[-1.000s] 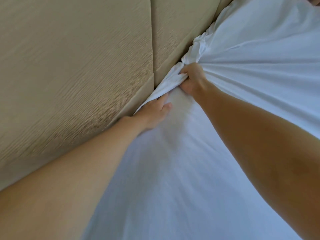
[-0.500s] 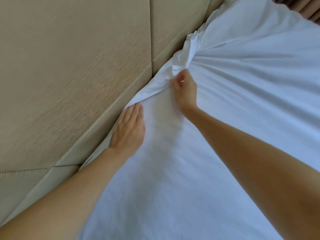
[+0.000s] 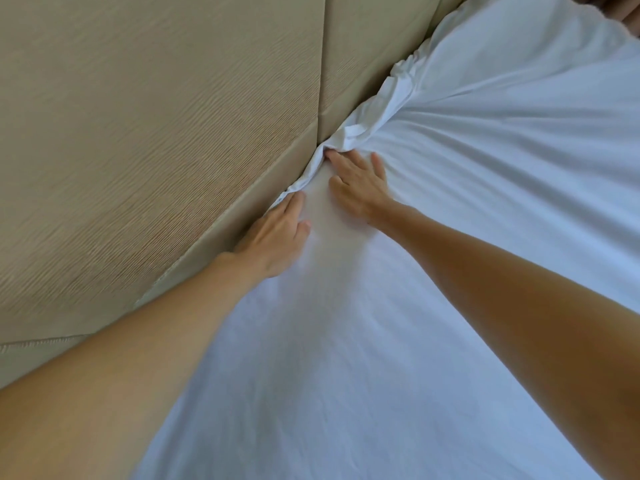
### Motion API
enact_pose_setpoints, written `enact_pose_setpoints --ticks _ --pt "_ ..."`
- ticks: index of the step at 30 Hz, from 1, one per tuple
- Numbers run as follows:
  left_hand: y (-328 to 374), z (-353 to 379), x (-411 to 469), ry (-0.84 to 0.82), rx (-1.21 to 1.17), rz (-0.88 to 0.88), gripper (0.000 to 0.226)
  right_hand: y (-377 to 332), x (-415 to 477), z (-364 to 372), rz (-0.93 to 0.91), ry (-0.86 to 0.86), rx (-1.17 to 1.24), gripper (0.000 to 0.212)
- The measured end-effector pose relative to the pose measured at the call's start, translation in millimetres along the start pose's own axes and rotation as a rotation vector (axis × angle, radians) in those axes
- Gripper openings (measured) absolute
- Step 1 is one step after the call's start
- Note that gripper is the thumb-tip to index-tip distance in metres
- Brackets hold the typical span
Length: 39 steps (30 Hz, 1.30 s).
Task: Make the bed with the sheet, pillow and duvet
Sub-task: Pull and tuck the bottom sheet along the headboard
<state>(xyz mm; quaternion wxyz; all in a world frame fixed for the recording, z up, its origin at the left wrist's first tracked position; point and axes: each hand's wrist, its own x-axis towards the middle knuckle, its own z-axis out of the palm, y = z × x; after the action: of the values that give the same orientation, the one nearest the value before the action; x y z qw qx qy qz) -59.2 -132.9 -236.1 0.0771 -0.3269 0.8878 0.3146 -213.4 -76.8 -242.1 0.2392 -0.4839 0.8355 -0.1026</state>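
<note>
White cotton under both palms. Laid the left hand point(image 3: 273, 237) flat on the sheet point(image 3: 381, 341), fingers straight and close together, outer edge hard against the foot of the headboard point(image 3: 156, 133), fingertips touching the sheet's rim just at the crack between headboard and bed. Gripped nothing with it; probably placed there to pin the part already pushed down and stop it from creeping out again. Spread the right hand point(image 3: 360, 188) just beside, palm down, fingers fanned and relaxed, forefinger reaching up to a bunched fold point(image 3: 353, 133) of loose cloth. Pinched nothing with this one either, as far as could be told; likely set there to shove that bunch into the same crack, with the palm holding the surface taut.

Outward from the hands: found long creases point(image 3: 485, 150) fanning away from the bunch across the bed to the right, a sign of cloth drawn toward that one point. Saw more gathered rim point(image 3: 401, 77) riding up against the beige padded panels farther along, not yet tucked. Found the near stretch smooth and flat. Could not see the mattress itself, nor pillow, nor duvet anywhere in view. Made out only a brownish scrap point(image 3: 630, 5) at the far top corner, too small to name.

Judged the sheet step under way and the task early: tucking along the head end unfinished, pillow and duvet to come. Reckoned the thin cloth apt to slip and wrinkle again unless pressed deep.
</note>
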Motion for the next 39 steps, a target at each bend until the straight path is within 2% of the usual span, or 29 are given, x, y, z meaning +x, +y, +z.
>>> enact_pose_setpoints --ticks 3,6,9,13,16,21,28,32,37,39 --pt "2 -4 17 -0.028 -0.099 -0.159 0.044 -2 5 -3 0.023 -0.043 -0.1 0.049" --pt "8 -3 24 -0.036 -0.164 -0.215 0.046 -8 13 -12 0.062 -0.104 -0.178 0.047" --pt "11 6 18 -0.002 -0.124 -0.163 0.048 -16 15 -12 0.097 -0.13 -0.219 0.049" --pt "-1 27 -18 0.254 0.056 -0.011 0.045 -22 -10 4 0.089 -0.083 -0.237 0.05" --pt "-9 34 -43 0.316 0.153 -0.021 0.057 -27 -31 17 0.013 -0.073 -0.261 0.049" --pt "1 8 -37 0.143 0.045 -0.218 0.031 -37 -30 15 -0.041 -0.135 -0.287 0.051" --pt "4 -7 -15 0.037 0.038 -0.306 0.038 -47 -4 7 -0.046 -0.171 -0.34 0.049" --pt "7 1 -21 0.016 0.072 -0.317 0.038 -52 7 5 -0.005 -0.272 -0.354 0.046" --pt "19 -5 -27 0.131 0.29 -0.332 0.029 -38 -33 17 -0.067 -0.034 -0.11 0.049" --pt "19 -3 -29 0.177 0.298 -0.255 0.028 -27 -54 19 -0.125 0.02 -0.097 0.053"
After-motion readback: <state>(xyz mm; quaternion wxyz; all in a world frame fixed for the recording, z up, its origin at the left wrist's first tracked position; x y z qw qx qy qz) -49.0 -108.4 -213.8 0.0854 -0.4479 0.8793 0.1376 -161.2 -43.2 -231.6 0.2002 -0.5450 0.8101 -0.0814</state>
